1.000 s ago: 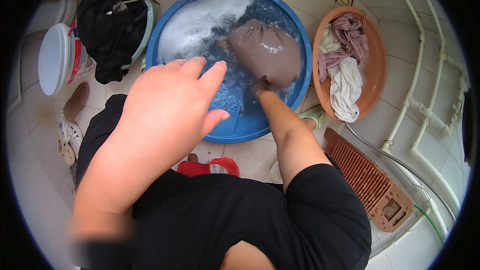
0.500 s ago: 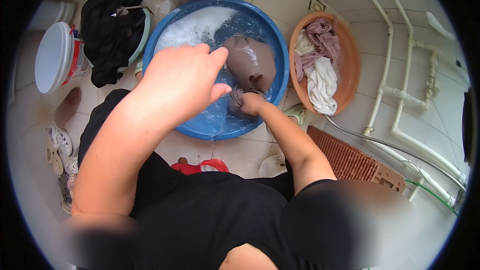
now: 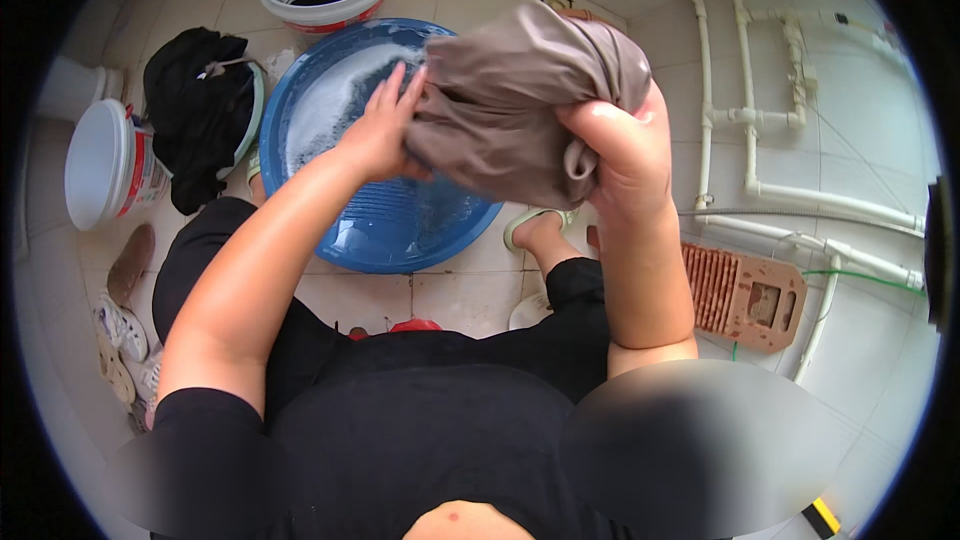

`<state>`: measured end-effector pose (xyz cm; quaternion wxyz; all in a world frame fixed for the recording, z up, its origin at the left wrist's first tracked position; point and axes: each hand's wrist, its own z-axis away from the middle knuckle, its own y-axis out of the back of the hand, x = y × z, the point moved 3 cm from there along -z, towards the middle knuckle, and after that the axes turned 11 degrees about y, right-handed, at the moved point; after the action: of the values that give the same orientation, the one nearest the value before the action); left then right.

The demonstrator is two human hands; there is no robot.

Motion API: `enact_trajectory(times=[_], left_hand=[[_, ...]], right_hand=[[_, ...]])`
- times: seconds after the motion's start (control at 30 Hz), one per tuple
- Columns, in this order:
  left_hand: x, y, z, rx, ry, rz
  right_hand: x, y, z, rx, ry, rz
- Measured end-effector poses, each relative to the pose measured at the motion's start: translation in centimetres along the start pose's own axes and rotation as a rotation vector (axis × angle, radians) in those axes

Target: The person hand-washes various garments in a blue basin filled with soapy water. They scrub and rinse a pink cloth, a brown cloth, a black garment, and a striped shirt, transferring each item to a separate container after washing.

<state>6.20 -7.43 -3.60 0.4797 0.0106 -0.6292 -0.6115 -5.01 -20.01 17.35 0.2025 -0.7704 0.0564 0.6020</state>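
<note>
White bucket: the bucket point(image 3: 93, 172) lies on its side or tilts, pale round face outward, a red band behind.
Footwear: a brown slipper point(image 3: 130, 265) and a white shoe point(image 3: 122, 330) rest below it on the tiles.
Black garment: the garment point(image 3: 195, 115) hangs over the edge of a pale green basin point(image 3: 257, 105).
Upper bucket: this white container point(image 3: 320, 15) holds something dark and stands just behind the blue basin.
Blue basin: the basin point(image 3: 400, 262) contains water, with white foam point(image 3: 318, 112) at its left and a ridged part nearer the body.
Left hand: the hand point(image 3: 382, 135) has its fingers spread at the cloth's left edge; whether they press on it, I cannot tell.
Brown cloth: the cloth point(image 3: 515, 105) is bunched in folds, raised above the basin's right side, between both hands.
Green shoe: the shoe point(image 3: 530, 225) is on a foot beside the basin.
Right hand: the hand point(image 3: 630, 145) pinches the cloth's right end, thumb across the near side, fingers mostly hidden.
Washboard: the reddish-brown board point(image 3: 745, 290) lies near the white pipes point(image 3: 705, 80).
</note>
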Motion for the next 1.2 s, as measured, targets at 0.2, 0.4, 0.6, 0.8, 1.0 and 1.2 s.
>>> enact_trajectory(times=[0.2,0.4,0.6,0.8,1.0,1.2], left_hand=[[-2.2,-4.4,-4.5,-0.158,0.16,1.395],[-8.4,-4.4,-6.6,0.049,0.512,0.618],[-8.0,-8.4,-6.3,-0.274,0.373,-0.609],[-9.9,-12.8,-6.7,-0.402,0.0,-0.671],[-15.0,-16.4,-9.0,-0.603,0.235,-0.562],[-18.0,-17.6,-11.7,-0.722,0.583,-0.03]], right_hand=[[1.1,2.0,0.4,-0.035,-0.054,-0.011],[17.0,15.2,3.5,0.299,-0.345,0.183],[32.6,16.4,7.5,-0.021,-0.639,1.192],[38.5,12.7,8.0,-0.519,-0.413,1.411],[44.7,16.4,8.0,-0.103,-0.602,1.076],[49.0,16.9,6.2,-0.547,-0.302,1.422]])
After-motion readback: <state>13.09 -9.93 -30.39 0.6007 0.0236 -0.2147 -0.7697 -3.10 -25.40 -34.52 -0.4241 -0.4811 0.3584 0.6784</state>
